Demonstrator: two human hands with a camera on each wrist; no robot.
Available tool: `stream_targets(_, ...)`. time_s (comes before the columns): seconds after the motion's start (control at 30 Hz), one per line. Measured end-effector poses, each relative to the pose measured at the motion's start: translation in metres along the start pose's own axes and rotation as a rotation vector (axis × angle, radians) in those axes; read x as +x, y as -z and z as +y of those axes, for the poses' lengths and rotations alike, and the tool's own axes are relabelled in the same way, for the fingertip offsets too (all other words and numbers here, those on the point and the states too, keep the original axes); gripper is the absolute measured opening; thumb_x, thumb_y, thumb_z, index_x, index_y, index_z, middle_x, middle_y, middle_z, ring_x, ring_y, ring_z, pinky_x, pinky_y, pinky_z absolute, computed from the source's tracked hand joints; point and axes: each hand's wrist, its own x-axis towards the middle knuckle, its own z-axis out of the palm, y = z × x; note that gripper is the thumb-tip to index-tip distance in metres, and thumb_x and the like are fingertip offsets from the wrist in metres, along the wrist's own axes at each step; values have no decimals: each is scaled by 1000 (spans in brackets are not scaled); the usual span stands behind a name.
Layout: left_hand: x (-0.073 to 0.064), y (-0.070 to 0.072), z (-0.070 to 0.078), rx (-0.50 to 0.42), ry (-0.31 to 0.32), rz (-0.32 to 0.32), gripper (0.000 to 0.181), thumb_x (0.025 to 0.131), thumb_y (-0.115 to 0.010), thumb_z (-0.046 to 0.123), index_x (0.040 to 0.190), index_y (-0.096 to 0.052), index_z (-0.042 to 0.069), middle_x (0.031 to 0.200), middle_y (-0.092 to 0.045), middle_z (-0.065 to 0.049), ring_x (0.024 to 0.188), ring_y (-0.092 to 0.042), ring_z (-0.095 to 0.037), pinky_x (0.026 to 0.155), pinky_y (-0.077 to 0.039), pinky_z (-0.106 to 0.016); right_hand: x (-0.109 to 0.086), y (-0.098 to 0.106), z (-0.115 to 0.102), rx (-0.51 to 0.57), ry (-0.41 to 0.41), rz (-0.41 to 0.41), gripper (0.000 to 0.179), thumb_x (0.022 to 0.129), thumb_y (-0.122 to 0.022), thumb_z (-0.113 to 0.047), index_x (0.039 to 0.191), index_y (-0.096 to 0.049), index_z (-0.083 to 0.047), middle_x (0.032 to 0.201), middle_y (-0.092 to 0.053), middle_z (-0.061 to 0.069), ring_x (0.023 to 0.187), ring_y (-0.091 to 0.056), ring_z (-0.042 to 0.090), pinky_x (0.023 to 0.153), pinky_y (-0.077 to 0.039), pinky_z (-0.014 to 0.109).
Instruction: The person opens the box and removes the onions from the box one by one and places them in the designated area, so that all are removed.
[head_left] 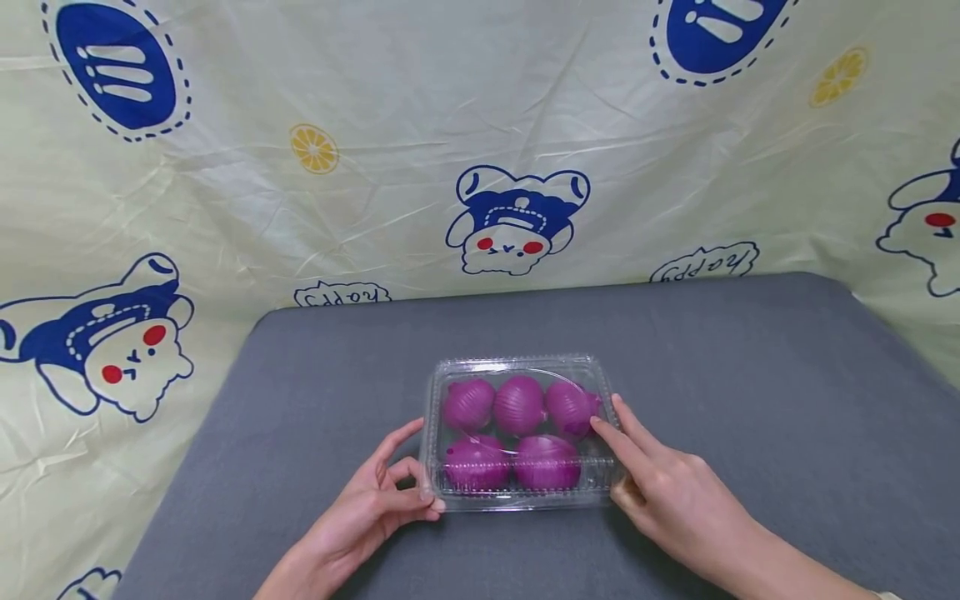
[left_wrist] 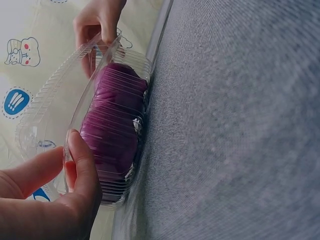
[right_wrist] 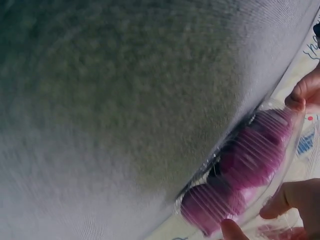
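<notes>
Behind everything hangs a pale printed cloth [head_left: 390, 217], and before it stretches a grey surface [head_left: 337, 367]. Near the middle of that surface's front half sits a lidded clear plastic clamshell box [head_left: 517, 502], its long axis running left to right, straight from one hand to the other. It lies between the two, so neither is nearer: both touch it, at opposite short ends. The left hand [head_left: 363, 504] is at the left end, toward the near corner, thumb and fingertips pinching the box's edge, as the left wrist view confirms. The right hand [head_left: 671, 492] grips the right end, index finger reaching over the top and thumb lower, by the near corner. Whether the box is snapped fully closed, I cannot tell. Inside it are five purple onions [head_left: 520, 406], three in the far row and two in the near one, the near row stopping short of the right hand.
</notes>
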Motion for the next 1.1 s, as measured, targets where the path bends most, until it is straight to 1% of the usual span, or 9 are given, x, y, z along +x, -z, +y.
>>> stream_targets(0.2, 1, 0, 0, -7, 10, 1, 87, 87, -62, -12, 155, -18, 18, 90, -56, -7, 81, -66, -25, 83, -54, -38, 8, 17, 4, -6, -39, -74, 61, 71, -62, -8, 132, -61, -9, 137, -54, 22, 49, -11, -10, 40, -15, 10)
stream_targets(0.33, 1, 0, 1, 1, 10, 5, 85, 87, -61, -12, 154, -18, 18, 91, -56, -7, 80, -66, -25, 83, -54, -38, 18, 30, 8, 8, -99, -176, 64, 70, -74, -8, 132, -62, -15, 139, -55, 15, 47, -8, -11, 38, -16, 14)
stream_targets(0.43, 1, 0, 1, 7, 9, 9, 86, 87, -61, -12, 154, -18, 18, 91, -56, -7, 80, -65, -24, 83, -54, -38, 25, 40, 12, 60, -170, -284, 65, 72, -78, -11, 135, -61, -19, 141, -53, 13, 44, -13, -9, 38, -21, 17)
stream_targets(0.53, 1, 0, 1, 5, 10, 16, 86, 87, -62, -12, 154, -17, 18, 90, -56, -7, 80, -65, -25, 83, -54, -38, 34, 49, 18, 132, -246, -358, 64, 77, -81, -19, 137, -58, -22, 141, -54, 10, 50, -45, -6, 44, -39, 19)
stream_targets(0.6, 1, 0, 0, 2, 10, 18, 86, 87, -62, -11, 154, -17, 17, 89, -56, -7, 80, -65, -25, 82, -54, -38, 41, 54, 23, 192, -304, -388, 64, 80, -81, -30, 138, -55, -22, 139, -56, 10, 68, -65, 5, 55, -52, 26)
stream_targets(0.67, 1, 0, 0, -3, 10, 14, 86, 87, -62, -11, 154, -15, 16, 88, -56, -7, 80, -66, -24, 83, -54, -37, 46, 58, 27, 235, -350, -394, 63, 82, -79, -40, 138, -54, -23, 135, -58, 9, 90, -70, 17, 68, -58, 36)
stream_targets(0.73, 1, 0, 0, -5, 9, 9, 87, 87, -61, -11, 154, -14, 16, 88, -55, -6, 81, -66, -24, 83, -54, -37, 51, 59, 31, 272, -378, -387, 61, 84, -76, -45, 138, -54, -24, 133, -60, 7, 96, -69, 22, 76, -57, 44)
stream_targets(0.97, 1, 1, 0, -18, 7, 9, 86, 87, -61, -12, 155, -17, 19, 88, -56, -6, 81, -65, -24, 83, -55, -37, 62, 54, 42, 336, -412, -302, 52, 91, -70, -38, 139, -54, -33, 138, -56, -1, 103, -65, 27, 75, -55, 49)
stream_targets(1.1, 1, 1, 0, -20, 5, 9, 87, 87, -62, -12, 155, -17, 18, 87, -55, -7, 80, -65, -24, 83, -55, -37, 70, 50, 49, 397, -405, -268, 52, 95, -65, -33, 144, -49, -35, 144, -49, -4, 116, -57, 26, 85, -51, 52)
